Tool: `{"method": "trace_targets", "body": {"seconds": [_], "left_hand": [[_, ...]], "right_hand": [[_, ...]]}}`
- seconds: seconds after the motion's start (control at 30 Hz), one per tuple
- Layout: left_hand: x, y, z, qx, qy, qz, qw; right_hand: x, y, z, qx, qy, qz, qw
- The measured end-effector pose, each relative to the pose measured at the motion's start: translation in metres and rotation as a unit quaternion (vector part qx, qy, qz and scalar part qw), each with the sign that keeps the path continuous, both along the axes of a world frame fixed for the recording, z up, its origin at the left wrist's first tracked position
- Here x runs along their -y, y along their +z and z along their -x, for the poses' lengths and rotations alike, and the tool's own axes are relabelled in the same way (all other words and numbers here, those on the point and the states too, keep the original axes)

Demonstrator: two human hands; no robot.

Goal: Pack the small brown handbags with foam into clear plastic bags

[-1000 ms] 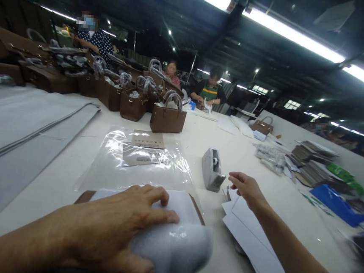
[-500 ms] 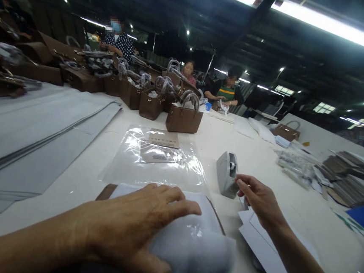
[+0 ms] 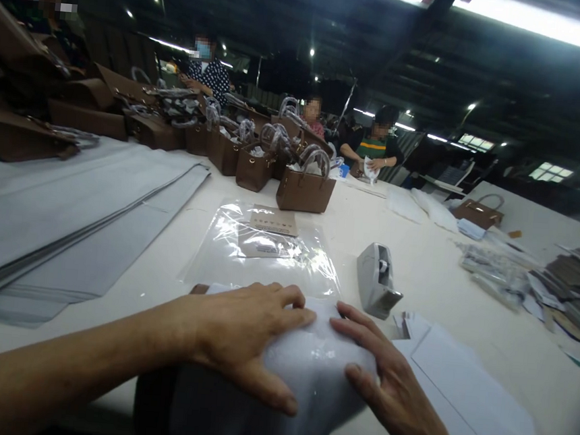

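In front of me lies a brown bag (image 3: 152,395), mostly covered by a white translucent wrapping sheet (image 3: 320,369). My left hand (image 3: 243,339) rests across the sheet with its fingers spread. On the sheet's right side, my right hand (image 3: 383,368) touches the wrap, fingers apart and slightly bent. A small shiny patch shows on the sheet between the hands. Just beyond the right hand stands a grey tape dispenser (image 3: 376,279). A clear plastic bag (image 3: 210,258) with a printed brown label (image 3: 273,224) lies flat behind the wrapped bag. The bag's underside is hidden.
Large white sheets (image 3: 66,225) are stacked at left. Brown handbags (image 3: 305,190) with wrapped handles crowd the table's far left. White papers (image 3: 472,389) lie at right, with plastic packets (image 3: 498,273) and grey stacks (image 3: 578,290) beyond. Several people work behind the table.
My right hand has left the tape dispenser and come left onto the wrapping sheet. The sheet's loose right part now lies closer to the bag. The view has shifted slightly.
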State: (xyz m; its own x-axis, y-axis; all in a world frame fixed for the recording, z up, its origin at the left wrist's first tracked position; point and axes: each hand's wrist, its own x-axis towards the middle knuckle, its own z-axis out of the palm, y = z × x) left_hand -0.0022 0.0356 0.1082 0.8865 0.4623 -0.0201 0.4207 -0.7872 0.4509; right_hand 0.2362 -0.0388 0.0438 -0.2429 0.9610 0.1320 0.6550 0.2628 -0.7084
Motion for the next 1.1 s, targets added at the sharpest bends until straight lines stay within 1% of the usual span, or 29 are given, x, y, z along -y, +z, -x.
{"method": "trace_targets", "body": {"seconds": [0.1, 0.17, 0.2, 0.23, 0.27, 0.3, 0.37, 0.43, 0.47, 0.5, 0.53, 0.57, 0.63, 0.7, 0.73, 0.77, 0.8, 0.87, 0.93, 1.0, 1.03, 1.1], "left_hand": [[-0.011, 0.008, 0.016, 0.040, 0.025, 0.064, 0.997], [-0.016, 0.010, 0.037, 0.073, 0.071, 0.102, 0.990], [-0.017, 0.007, 0.049, 0.093, 0.101, 0.116, 0.984], [-0.016, 0.001, 0.061, 0.122, 0.135, 0.129, 0.975], [-0.013, -0.008, 0.072, 0.157, 0.173, 0.143, 0.962], [-0.009, -0.020, 0.081, 0.203, 0.216, 0.162, 0.941], [0.000, -0.047, 0.091, 0.309, 0.314, 0.211, 0.873], [0.009, -0.070, 0.089, 0.387, 0.376, 0.231, 0.810], [0.012, -0.076, 0.084, 0.417, 0.396, 0.235, 0.784], [0.013, -0.077, 0.078, 0.440, 0.410, 0.241, 0.762], [0.012, -0.075, 0.071, 0.455, 0.420, 0.252, 0.744], [0.011, -0.071, 0.064, 0.462, 0.428, 0.275, 0.726], [0.006, -0.059, 0.053, 0.466, 0.441, 0.337, 0.689], [0.001, -0.052, 0.045, 0.472, 0.449, 0.398, 0.646], [-0.001, -0.053, 0.043, 0.474, 0.452, 0.423, 0.626], [-0.002, -0.057, 0.042, 0.476, 0.453, 0.442, 0.610], [-0.003, -0.064, 0.041, 0.474, 0.454, 0.455, 0.602], [-0.005, -0.082, 0.041, 0.469, 0.456, 0.456, 0.603], [-0.006, -0.100, 0.042, 0.469, 0.457, 0.429, 0.622], [-0.007, -0.111, 0.043, 0.466, 0.457, 0.402, 0.643], [-0.007, -0.113, 0.044, 0.462, 0.459, 0.394, 0.649], [-0.008, -0.114, 0.044, 0.448, 0.473, 0.393, 0.649]], "right_hand": [[-0.004, -0.012, 0.004, -0.086, -0.045, 0.006, 0.995], [-0.004, -0.019, 0.007, -0.135, -0.092, 0.023, 0.986], [-0.003, -0.023, 0.010, -0.154, -0.119, 0.029, 0.980], [-0.001, -0.028, 0.013, -0.169, -0.144, 0.032, 0.974], [0.000, -0.035, 0.017, -0.182, -0.167, 0.032, 0.968], [0.002, -0.043, 0.022, -0.198, -0.186, 0.030, 0.962], [0.005, -0.062, 0.034, -0.234, -0.203, 0.030, 0.950], [0.006, -0.078, 0.046, -0.268, -0.211, 0.039, 0.939], [0.007, -0.083, 0.052, -0.280, -0.219, 0.048, 0.933], [0.007, -0.083, 0.056, -0.285, -0.232, 0.057, 0.928], [0.007, -0.080, 0.058, -0.285, -0.250, 0.066, 0.923], [0.007, -0.073, 0.058, -0.281, -0.271, 0.075, 0.918], [0.007, -0.055, 0.053, -0.264, -0.299, 0.091, 0.913], [0.009, -0.039, 0.045, -0.250, -0.295, 0.111, 0.915], [0.010, -0.034, 0.042, -0.249, -0.281, 0.124, 0.918], [0.011, -0.033, 0.039, -0.250, -0.261, 0.136, 0.922], [0.012, -0.036, 0.037, -0.250, -0.243, 0.146, 0.926], [0.013, -0.047, 0.034, -0.244, -0.217, 0.161, 0.932], [0.015, -0.060, 0.030, -0.229, -0.198, 0.170, 0.938], [0.018, -0.069, 0.017, -0.198, -0.196, 0.165, 0.946], [0.020, -0.071, 0.005, -0.161, -0.212, 0.145, 0.953], [0.024, -0.077, -0.029, -0.036, -0.272, 0.059, 0.960]]}}
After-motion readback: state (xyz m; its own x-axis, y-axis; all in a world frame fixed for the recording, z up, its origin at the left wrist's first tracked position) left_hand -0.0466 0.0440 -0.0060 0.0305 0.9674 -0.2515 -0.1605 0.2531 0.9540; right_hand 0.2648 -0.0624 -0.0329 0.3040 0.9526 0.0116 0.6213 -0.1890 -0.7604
